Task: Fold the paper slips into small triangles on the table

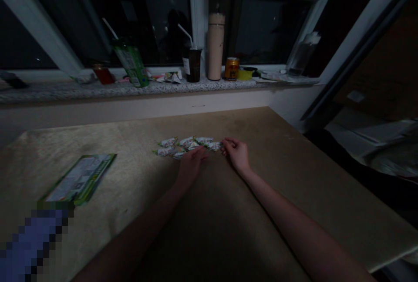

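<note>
Several small wrapped candies in white and green wrappers lie in short rows on the brown tabletop. At the right end of the group, my right hand pinches the tip of one wrapped candy between thumb and fingers. My left hand is at the near side of the group, its loosely bent fingers pointing right and partly covering the nearest candies. Nothing shows between the left fingers, though the dim light blurs the fingertips.
A green and white package lies on the table at left, beside a pixelated bluish patch. Along the windowsill stand a green cup, a dark drink cup, a pink flask and an orange can.
</note>
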`<action>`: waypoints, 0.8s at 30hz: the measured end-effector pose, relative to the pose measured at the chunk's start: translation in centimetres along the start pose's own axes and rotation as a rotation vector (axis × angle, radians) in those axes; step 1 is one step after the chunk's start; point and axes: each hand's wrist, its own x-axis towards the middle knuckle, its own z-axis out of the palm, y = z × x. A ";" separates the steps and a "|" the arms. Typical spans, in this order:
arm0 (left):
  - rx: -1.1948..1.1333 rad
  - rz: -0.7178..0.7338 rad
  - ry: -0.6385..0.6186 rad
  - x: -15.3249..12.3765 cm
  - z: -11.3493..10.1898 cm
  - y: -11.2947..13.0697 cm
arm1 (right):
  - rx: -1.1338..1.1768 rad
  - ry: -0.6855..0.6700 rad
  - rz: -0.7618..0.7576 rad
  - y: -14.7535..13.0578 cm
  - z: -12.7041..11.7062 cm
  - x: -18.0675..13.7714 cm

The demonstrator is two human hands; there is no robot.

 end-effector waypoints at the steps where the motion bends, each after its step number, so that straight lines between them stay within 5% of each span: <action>1: 0.002 0.005 -0.005 -0.2 -0.2 0.0 | -0.007 0.012 -0.014 -0.1 0.0 -0.1; 8: 0.108 0.038 -0.049 -1.6 -2.5 0.1 | -0.091 0.018 -0.140 -1.4 0.3 -1.3; 24: 0.691 0.159 -0.072 -7.0 -10.8 1.9 | -0.350 -0.389 -0.412 -3.0 3.2 -5.7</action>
